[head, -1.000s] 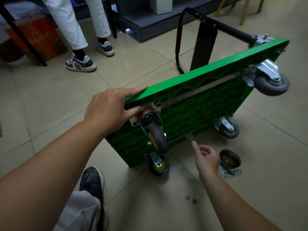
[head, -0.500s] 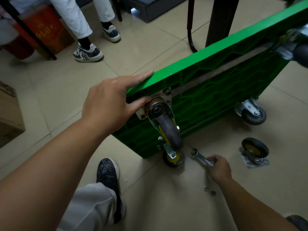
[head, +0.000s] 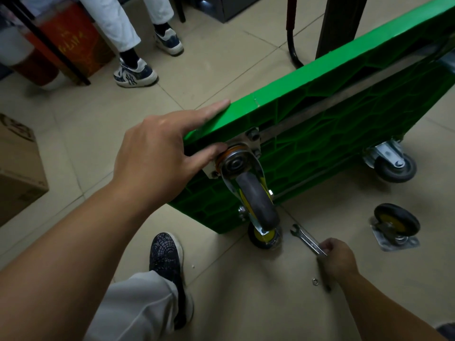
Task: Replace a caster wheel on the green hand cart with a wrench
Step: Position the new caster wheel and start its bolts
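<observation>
The green hand cart (head: 320, 134) stands on its side, underside towards me. My left hand (head: 160, 153) grips its upper near corner, thumb against the plate of a mounted caster wheel (head: 256, 200) with a grey tyre and yellow hub. A second caster (head: 264, 236) at the lower corner touches the floor. My right hand (head: 338, 259) is low at the floor, shut on a silver wrench (head: 307, 241) whose open jaw points up-left. A loose caster wheel (head: 395, 226) lies on the tiles to the right. A small washer (head: 315, 281) lies by my right wrist.
Another caster (head: 394, 164) sits on the cart's far lower edge. The black cart handle (head: 293, 40) reaches behind. A standing person's legs and sneakers (head: 135, 75) are at the back left, next to a red box (head: 66, 43). A cardboard box (head: 17, 166) is at left. My shoe (head: 167, 257) rests below.
My right hand has dropped from near the cart's underside to the floor, still holding the wrench. My view has moved closer and lower. My left hand keeps its grip on the cart corner.
</observation>
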